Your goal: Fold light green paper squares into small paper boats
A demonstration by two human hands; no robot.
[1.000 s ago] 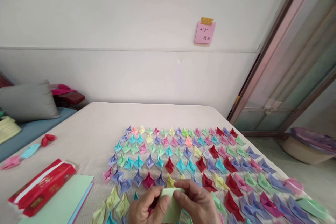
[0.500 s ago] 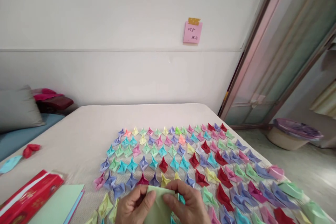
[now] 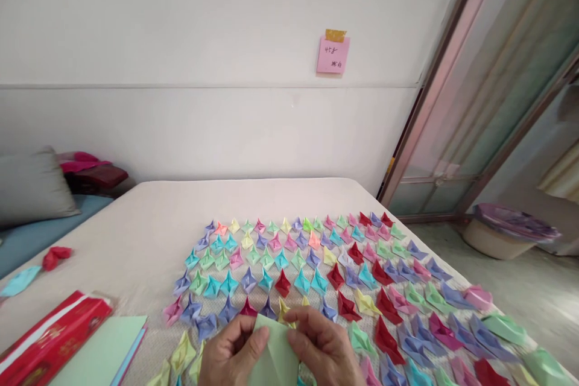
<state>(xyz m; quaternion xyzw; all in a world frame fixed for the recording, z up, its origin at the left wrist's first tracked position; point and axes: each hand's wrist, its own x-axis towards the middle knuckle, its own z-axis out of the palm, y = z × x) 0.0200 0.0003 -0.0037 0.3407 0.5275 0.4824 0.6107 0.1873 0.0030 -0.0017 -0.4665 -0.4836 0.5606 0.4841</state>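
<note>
A light green sheet of paper point(image 3: 274, 354) with creases stands between my hands at the bottom centre. My left hand point(image 3: 235, 350) pinches its upper left part between thumb and fingers. On the right edge, the thumb and bent fingers of my right hand point(image 3: 322, 347) are closed on the paper. Just beyond my hands, rows of small folded paper boats point(image 3: 248, 281) in many colours cover the table. The lower part of the sheet is cut off by the frame.
A pale green paper stack point(image 3: 102, 353) and a red packet point(image 3: 49, 338) lie at the left of the table point(image 3: 149, 223). Red point(image 3: 56, 257) and light blue point(image 3: 20, 281) paper pieces lie behind them. A bin point(image 3: 506, 232) stands on the floor at right.
The green sheet has turned slightly, and its top edge now rises to a corner near my left thumb. My right fingers have shifted a little along its edge.
</note>
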